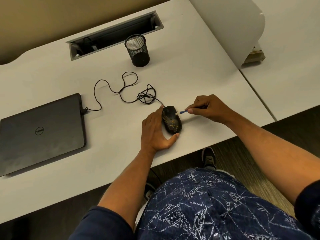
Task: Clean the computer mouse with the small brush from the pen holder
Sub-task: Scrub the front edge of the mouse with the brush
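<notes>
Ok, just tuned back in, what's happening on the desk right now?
A person is brushing the computer mouse near the front edge of the white desk. The left hand steadies it, fingers along its left side and thumb at its rear. The right hand pinches the small blue-handled brush, its tip at the mouse's right front edge. The mesh pen holder stands behind. The mouse cable runs to the closed laptop.
</notes>
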Available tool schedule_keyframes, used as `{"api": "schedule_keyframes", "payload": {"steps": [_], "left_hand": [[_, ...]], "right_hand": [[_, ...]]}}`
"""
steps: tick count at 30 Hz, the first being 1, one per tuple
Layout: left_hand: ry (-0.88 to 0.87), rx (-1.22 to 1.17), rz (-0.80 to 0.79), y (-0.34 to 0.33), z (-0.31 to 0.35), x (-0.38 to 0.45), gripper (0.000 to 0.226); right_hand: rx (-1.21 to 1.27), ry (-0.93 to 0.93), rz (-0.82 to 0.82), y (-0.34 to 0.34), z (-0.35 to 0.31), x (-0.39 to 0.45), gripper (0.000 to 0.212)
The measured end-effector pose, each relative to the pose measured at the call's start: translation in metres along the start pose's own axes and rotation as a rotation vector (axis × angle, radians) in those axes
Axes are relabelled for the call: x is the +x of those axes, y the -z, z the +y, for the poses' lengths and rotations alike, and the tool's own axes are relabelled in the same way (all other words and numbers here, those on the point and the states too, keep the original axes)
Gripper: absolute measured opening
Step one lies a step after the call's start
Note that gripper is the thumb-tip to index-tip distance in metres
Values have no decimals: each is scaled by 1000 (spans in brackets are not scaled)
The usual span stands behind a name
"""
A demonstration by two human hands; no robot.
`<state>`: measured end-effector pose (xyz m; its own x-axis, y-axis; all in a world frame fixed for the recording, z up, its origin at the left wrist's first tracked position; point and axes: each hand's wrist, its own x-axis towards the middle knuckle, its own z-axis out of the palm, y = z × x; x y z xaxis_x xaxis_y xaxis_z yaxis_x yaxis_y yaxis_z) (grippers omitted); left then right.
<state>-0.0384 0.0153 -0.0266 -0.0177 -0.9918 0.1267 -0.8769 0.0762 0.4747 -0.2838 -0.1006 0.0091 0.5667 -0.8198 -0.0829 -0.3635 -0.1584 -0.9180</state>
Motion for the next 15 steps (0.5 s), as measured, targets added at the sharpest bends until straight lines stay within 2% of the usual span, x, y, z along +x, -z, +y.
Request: {"api": "schedule_keyframes", "payload": {"steps": [2,8,12,15], "left_hand": [[-3,4,-6,0,0,1,112],[-4,11,-11,1,0,0,112],[-3,14,-20,1,1,0,112],[2,6,-20,1,1,0,112]], "right_hand": [[-35,-11,-15,-4,-1,3,18],[-33,-28,-216,1,3,-1,17],[27,-9,-63,2,1,0,19],[-40,-6,-99,0,-3,0,17]]}}
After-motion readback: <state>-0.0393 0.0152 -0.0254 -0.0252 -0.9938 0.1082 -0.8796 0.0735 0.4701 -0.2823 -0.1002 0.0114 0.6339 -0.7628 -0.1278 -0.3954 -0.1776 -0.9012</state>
